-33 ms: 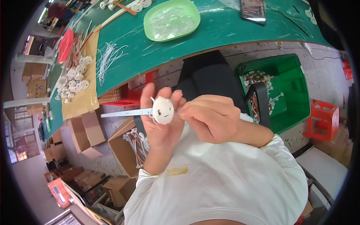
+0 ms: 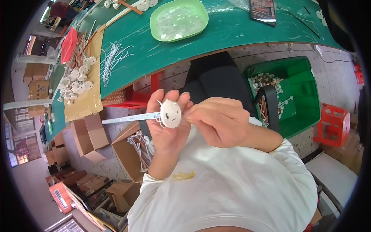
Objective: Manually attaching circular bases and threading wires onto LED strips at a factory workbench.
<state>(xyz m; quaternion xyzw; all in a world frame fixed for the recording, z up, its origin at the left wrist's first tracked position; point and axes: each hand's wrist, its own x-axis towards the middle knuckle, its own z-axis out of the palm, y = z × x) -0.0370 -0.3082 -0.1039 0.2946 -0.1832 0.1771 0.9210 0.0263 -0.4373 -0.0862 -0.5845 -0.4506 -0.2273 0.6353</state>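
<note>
Lying at the far left, white-capped strips are bunched on a flat cardboard sheet, probably to keep them together within reach. Just beside them, loose white wires lie on the green surface, roughly aligned, perhaps for easy picking. Below, an open cardboard box contains more strips with white ends. The LED strip projects leftward from a round white end cap; the left hand is curled around this cap, apparently presenting its slotted face to the other hand. Beyond, a pale green bowl contains small whitish, translucent pieces, too blurred to identify. The right hand has its fingertips pressed together just beside the cap's right edge, seemingly for fine work; whether they grip something thin, I cannot tell. Farther right, a deep green plastic bin contains capped strips, heaped toward its left side.
</note>
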